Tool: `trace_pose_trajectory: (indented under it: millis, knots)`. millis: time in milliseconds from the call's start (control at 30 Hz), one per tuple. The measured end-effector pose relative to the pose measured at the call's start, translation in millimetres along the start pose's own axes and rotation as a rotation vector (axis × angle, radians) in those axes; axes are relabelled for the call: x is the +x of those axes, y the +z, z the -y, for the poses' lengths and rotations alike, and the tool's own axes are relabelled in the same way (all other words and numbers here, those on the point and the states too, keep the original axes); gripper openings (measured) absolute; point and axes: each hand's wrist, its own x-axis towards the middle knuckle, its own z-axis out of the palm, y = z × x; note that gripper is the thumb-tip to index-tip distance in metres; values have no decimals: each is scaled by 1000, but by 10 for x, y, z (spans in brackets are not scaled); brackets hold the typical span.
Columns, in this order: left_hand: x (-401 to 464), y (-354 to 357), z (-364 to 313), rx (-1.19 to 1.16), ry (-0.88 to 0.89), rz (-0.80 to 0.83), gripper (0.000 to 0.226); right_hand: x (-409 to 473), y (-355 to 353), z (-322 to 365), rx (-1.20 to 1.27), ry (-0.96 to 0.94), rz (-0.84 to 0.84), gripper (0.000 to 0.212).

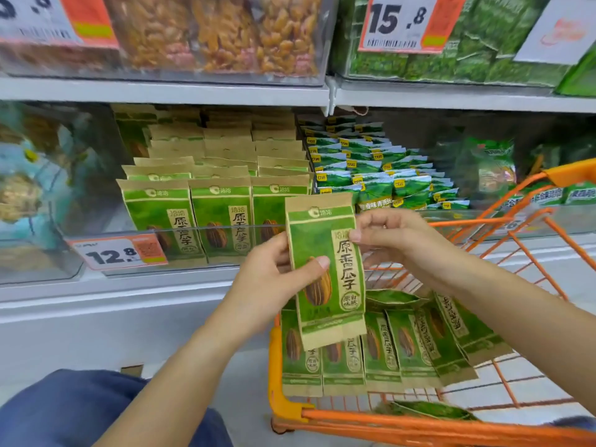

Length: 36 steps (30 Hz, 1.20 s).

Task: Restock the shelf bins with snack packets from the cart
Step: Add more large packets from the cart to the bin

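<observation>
A green and tan sunflower-seed packet [325, 272] stands upright in front of the shelf. My left hand [274, 279] grips its left edge, thumb across the front. My right hand [396, 240] pinches its right edge near the top. Behind it a clear-fronted shelf bin [225, 229] holds rows of the same packets [222, 217]. Below my hands the orange cart [354, 414] carries several more of these packets [387, 353] leaning in a row.
A neighbouring bin holds small green pea packets [377, 175]. An orange price tag reading 12.8 [117, 253] hangs on the shelf front. The upper shelf [161, 91] carries bins of nut snacks and green packs. My knee in blue cloth [64, 411] is at the lower left.
</observation>
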Motion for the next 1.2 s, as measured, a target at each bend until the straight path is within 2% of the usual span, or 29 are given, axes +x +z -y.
trace_pose_trajectory:
  millis: [133, 233, 300, 367, 467, 533, 700, 767, 833, 900, 967, 1200]
  knots:
    - [-101, -285, -170, -43, 36, -128, 22, 181, 254, 64, -65, -105, -62, 13]
    - [-244, -687, -368, -51, 127, -324, 28, 368, 499, 140, -278, -274, -133, 6]
    - [-330, -1043, -489, 61, 256, -507, 22, 513, 652, 183, -493, -394, -174, 7]
    - [-411, -1421, -578, 222, 365, -691, 22, 667, 791, 231, -749, -535, -233, 18]
    - [-418, -1818, -593, 588, 443, -873, 14, 923, 964, 240, -983, -705, -294, 34]
    - [-345, -1950, -582, 672, 438, -924, 13, 1078, 1041, 194, -1071, -698, -327, 42]
    - [-269, -2175, -625, 628, 463, -1083, 13, 1301, 1087, 29, -1329, -693, -404, 47]
    - [-253, -2142, -515, 761, 421, -1036, 19, 1325, 1099, 3, -1323, -716, -450, 45]
    - [-144, -2029, -341, 1005, 295, -924, 21, 1342, 1124, -8, -1298, -744, -482, 43]
    - [57, -1942, -196, 1141, 134, -839, 21, 1355, 1124, -26, -1281, -779, -487, 40]
    - [298, -1939, -128, 1185, -15, -777, 20, 1358, 1115, -42, -1272, -794, -484, 40]
    - [1079, -2330, -282, 1217, -304, -597, 29, 1391, 1097, -84, -1242, -862, -513, 36]
